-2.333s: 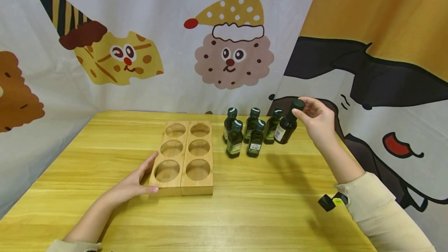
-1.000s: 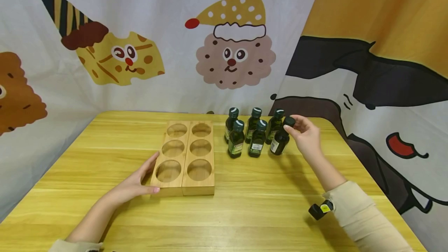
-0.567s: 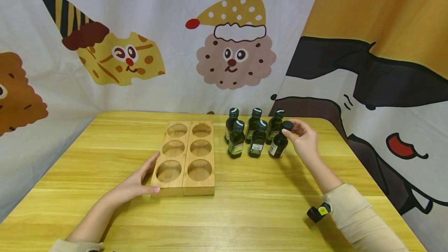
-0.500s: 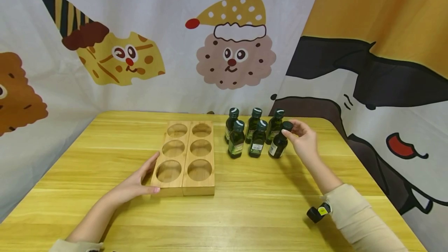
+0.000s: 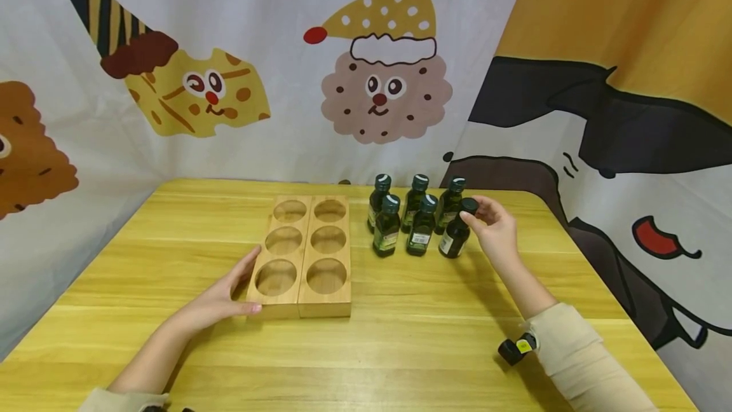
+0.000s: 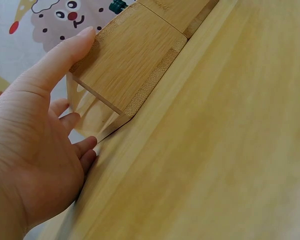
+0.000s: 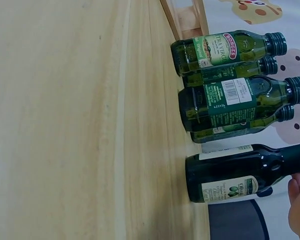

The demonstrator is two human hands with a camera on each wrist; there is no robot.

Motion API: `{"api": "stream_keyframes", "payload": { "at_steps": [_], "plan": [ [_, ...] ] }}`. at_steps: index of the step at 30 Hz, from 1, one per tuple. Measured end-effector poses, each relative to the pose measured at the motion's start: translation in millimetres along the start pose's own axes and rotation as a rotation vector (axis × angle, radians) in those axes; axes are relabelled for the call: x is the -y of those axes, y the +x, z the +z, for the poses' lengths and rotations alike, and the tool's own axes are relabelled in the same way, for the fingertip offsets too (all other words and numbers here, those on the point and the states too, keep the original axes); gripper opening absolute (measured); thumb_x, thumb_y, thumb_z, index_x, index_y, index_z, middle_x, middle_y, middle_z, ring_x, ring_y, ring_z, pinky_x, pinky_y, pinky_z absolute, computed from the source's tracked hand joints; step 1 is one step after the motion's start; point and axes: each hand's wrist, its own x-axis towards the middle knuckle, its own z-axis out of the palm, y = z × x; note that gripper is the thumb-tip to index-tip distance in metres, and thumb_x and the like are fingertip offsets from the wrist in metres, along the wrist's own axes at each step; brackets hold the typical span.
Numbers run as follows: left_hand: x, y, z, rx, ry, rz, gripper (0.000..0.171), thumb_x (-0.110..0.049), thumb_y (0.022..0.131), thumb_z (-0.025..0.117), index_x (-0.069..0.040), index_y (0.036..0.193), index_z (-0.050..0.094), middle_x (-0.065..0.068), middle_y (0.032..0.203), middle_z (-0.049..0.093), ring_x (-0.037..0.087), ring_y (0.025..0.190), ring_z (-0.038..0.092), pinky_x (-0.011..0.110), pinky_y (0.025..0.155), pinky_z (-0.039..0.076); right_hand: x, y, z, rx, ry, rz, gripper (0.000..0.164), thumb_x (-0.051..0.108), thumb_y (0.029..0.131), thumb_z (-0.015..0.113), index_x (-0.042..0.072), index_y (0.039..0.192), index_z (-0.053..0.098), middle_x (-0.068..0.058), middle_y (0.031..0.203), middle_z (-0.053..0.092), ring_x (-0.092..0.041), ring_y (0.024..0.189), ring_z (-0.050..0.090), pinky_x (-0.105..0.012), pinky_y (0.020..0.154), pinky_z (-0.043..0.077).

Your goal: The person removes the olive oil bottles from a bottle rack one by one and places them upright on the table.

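My right hand [image 5: 496, 229] pinches the dark cap of a nearly black olive oil bottle [image 5: 454, 238], which stands upright at the group's front right. In the right wrist view, this bottle [image 7: 227, 175] carries pale labels, and its base meets the table. Beside it stand several green olive oil bottles, including a front one with a barcode label [image 5: 420, 240] and another at front left [image 5: 386, 238]. My left hand [image 5: 214, 301] rests against the wooden holder [image 5: 298, 259], thumb at the front edge and fingers along the left side. The left wrist view shows those fingers loose beside the holder [image 6: 135, 55].
The holder is two wooden blocks side by side, each with three round recesses that have nothing in them. Everything stands on a yellow wood-grain table [image 5: 366, 361]. A printed cartoon curtain [image 5: 229, 5] hangs along the back and right side.
Since the first frame, my right hand has brought the dark bottle down and slightly left, from the air onto the table. In the last half second the hands barely move. My left hand keeps its place.
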Motion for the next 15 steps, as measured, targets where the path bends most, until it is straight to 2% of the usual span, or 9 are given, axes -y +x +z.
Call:
{"api": "stream_keyframes", "payload": {
  "at_steps": [4,7,11,13,15],
  "plan": [
    [1.4,-1.3,-2.5,0.011,-0.018,0.008,0.096,-0.013,0.087,0.069,-0.013,0.155,0.002,0.025,0.156,0.003,0.052,0.137,0.008,0.075,0.099,0.005,16.7,-9.1,-3.3,0.028,-0.032,-0.010,0.042,0.006,0.086,0.072,-0.005,0.124,0.059,-0.015,0.110,0.063,-0.008,0.094,0.057,-0.022,0.084,0.048],
    [2.6,-2.5,-4.7,0.012,-0.038,0.008,0.087,-0.012,0.092,0.062,-0.014,0.155,0.003,0.026,0.156,0.003,0.052,0.136,0.008,0.076,0.098,0.007,22.3,-14.3,-7.6,0.054,-0.020,-0.031,0.043,0.004,0.087,0.070,-0.007,0.126,0.056,-0.018,0.115,0.063,-0.015,0.100,0.059,-0.026,0.090,0.048],
    [2.4,-1.7,-6.6,-0.021,-0.072,0.013,0.075,-0.011,0.096,0.054,-0.014,0.155,0.007,0.029,0.154,0.009,0.055,0.134,0.014,0.076,0.098,0.015,19.2,-17.8,-15.1,0.069,0.027,-0.065,0.042,0.001,0.087,0.068,-0.011,0.125,0.054,-0.026,0.118,0.060,-0.028,0.106,0.060,-0.031,0.094,0.047],
    [1.2,-0.3,-7.5,-0.054,-0.086,0.010,0.069,-0.013,0.098,0.050,-0.013,0.155,0.010,0.030,0.152,0.014,0.055,0.134,0.017,0.074,0.098,0.018,14.6,-17.8,-19.5,0.068,0.021,-0.078,0.041,-0.001,0.087,0.067,-0.012,0.125,0.053,-0.030,0.119,0.058,-0.028,0.106,0.060,-0.031,0.094,0.047],
    [-0.9,1.3,-8.5,-0.086,-0.091,0.000,0.066,-0.014,0.100,0.049,-0.011,0.155,0.013,0.031,0.152,0.017,0.053,0.135,0.017,0.073,0.099,0.019,5.2,-15.6,-24.7,0.074,0.010,-0.087,0.041,0.000,0.087,0.067,-0.012,0.124,0.054,-0.029,0.120,0.058,-0.023,0.104,0.060,-0.026,0.092,0.047]
  ]
}}
